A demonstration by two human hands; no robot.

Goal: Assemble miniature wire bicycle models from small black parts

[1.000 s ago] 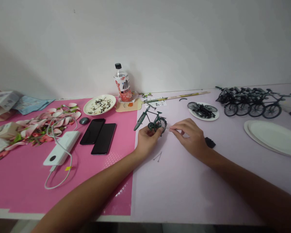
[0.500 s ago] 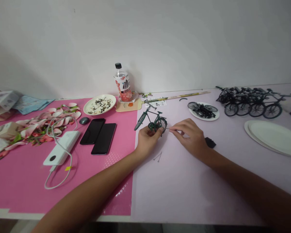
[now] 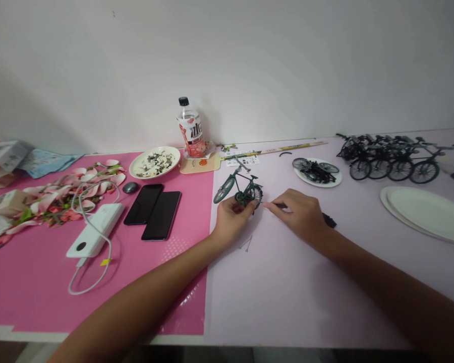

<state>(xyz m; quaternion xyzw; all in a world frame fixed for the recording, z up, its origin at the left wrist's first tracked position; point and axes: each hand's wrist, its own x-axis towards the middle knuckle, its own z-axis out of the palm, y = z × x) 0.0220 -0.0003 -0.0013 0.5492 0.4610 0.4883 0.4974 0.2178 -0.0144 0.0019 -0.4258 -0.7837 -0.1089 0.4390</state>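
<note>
A dark green model bicycle [image 3: 239, 187] is held up in my left hand [image 3: 232, 219], thumb and fingers closed around its rear part by the back wheel. Its front wheel points to the left and its handlebar stands up. Just right of the rear wheel, my right hand [image 3: 297, 210] pinches thumb and forefinger together on a thin pin, which is barely visible at the fingertips. Two thin pins [image 3: 245, 244] with small round ends lie on the table below my left hand. A small black piece [image 3: 329, 220] is partly hidden behind my right hand.
Several model bicycles [image 3: 397, 156] stand at the back right. A plate [image 3: 338, 182] holds black parts and wheels; white plates [image 3: 427, 212] lie right. To the left are phones [image 3: 161, 217], a power bank [image 3: 94, 231], a bottle [image 3: 191, 132], a bowl [image 3: 136, 169] and petals [image 3: 79, 186].
The bicycle has tilted slightly, its front wheel shifting right and turning its face more toward me. My right hand has moved very little and keeps its pinch beside the rear wheel.
</note>
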